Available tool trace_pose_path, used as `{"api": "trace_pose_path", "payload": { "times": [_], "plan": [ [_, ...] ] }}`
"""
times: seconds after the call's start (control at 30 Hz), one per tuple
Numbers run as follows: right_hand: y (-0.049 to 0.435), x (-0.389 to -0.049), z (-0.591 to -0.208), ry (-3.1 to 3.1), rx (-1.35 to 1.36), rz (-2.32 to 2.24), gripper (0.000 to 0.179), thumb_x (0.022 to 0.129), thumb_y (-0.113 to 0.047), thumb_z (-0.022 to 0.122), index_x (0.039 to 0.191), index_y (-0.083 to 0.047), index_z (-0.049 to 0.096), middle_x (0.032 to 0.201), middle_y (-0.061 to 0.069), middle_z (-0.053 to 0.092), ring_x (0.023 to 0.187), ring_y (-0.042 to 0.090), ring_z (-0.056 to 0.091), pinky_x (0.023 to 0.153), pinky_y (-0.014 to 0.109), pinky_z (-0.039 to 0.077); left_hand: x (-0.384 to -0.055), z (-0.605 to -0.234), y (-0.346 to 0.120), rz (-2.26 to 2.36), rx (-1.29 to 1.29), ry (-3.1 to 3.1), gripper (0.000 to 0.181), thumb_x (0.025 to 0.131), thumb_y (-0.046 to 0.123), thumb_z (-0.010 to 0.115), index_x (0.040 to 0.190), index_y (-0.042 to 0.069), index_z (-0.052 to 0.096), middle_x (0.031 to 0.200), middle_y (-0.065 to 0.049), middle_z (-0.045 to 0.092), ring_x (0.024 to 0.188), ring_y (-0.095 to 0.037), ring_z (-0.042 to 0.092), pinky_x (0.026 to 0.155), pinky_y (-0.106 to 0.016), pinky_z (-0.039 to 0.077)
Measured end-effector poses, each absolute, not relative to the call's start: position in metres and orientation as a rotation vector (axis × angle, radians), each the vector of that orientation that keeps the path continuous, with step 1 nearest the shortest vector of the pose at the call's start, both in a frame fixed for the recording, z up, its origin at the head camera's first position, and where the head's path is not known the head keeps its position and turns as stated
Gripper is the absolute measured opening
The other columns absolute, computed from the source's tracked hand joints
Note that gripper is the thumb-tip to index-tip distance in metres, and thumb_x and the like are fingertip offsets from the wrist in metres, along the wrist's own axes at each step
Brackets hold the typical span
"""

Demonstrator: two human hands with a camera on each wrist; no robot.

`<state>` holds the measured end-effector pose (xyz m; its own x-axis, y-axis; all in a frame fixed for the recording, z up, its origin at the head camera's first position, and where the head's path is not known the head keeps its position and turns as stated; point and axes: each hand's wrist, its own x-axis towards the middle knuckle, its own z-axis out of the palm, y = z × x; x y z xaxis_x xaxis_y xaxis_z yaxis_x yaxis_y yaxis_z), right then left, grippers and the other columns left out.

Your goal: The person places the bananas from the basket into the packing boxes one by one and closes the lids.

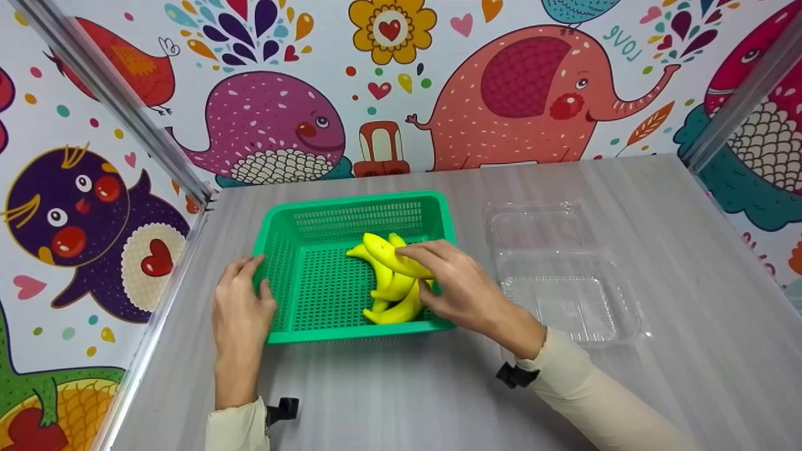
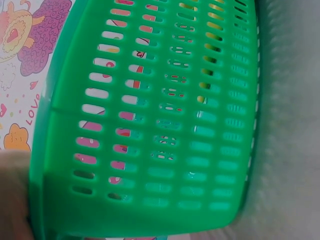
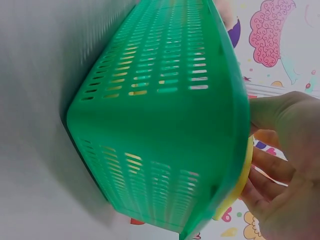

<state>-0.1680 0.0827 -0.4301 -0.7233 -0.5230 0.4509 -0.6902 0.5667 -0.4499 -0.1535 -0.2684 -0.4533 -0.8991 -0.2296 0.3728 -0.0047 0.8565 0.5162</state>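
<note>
A green plastic basket (image 1: 307, 337) with slotted walls stands on the table, several yellow bananas (image 1: 401, 310) piled in its right half. My right hand (image 1: 467, 288) holds the topmost banana (image 1: 385, 250) between fingers and thumb, over the basket's right side. In the right wrist view a yellow banana (image 3: 242, 182) shows between the basket rim and the fingers (image 3: 272, 165). My left hand (image 1: 241, 307) grips the basket's left rim. Only a blurred edge of the left hand (image 2: 14, 195) appears in the left wrist view, beside the basket wall (image 2: 65, 125).
To the right of the basket lies a clear plastic clamshell box (image 1: 564, 300), its lid (image 1: 539, 228) folded open towards the back wall. Printed panels (image 1: 388, 81) with cartoon animals bound the grey table (image 1: 376, 394) at the back and sides.
</note>
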Motion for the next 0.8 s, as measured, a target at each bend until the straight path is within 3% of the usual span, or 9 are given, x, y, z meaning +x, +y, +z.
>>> {"api": "trace_pose_path", "payload": {
  "times": [0.27, 0.8],
  "plan": [
    [0.103, -0.169, -0.429, -2.526, 0.992, 0.891, 0.058, 0.092, -0.002, 0.081, 0.148, -0.011, 0.066, 0.141, 0.006, 0.069, 0.13, 0.023, 0.065, 0.11, 0.039, 0.06, -0.153, -0.453, -0.268, -0.73, 0.166, -2.593, 0.043, 0.097, -0.01, 0.068, 0.14, -0.005, 0.069, 0.141, -0.03, 0.066, 0.132, -0.051, 0.064, 0.106, -0.063, 0.056],
    [0.138, -0.164, -0.437, -2.527, 0.896, 0.879, 0.062, 0.088, 0.0, 0.087, 0.147, -0.007, 0.067, 0.134, 0.01, 0.068, 0.12, 0.023, 0.068, 0.101, 0.034, 0.064, -0.153, -0.454, -0.268, -0.727, 0.173, -2.607, 0.043, 0.098, -0.009, 0.068, 0.141, -0.005, 0.068, 0.142, -0.03, 0.065, 0.133, -0.051, 0.063, 0.107, -0.064, 0.056]
  ]
}}
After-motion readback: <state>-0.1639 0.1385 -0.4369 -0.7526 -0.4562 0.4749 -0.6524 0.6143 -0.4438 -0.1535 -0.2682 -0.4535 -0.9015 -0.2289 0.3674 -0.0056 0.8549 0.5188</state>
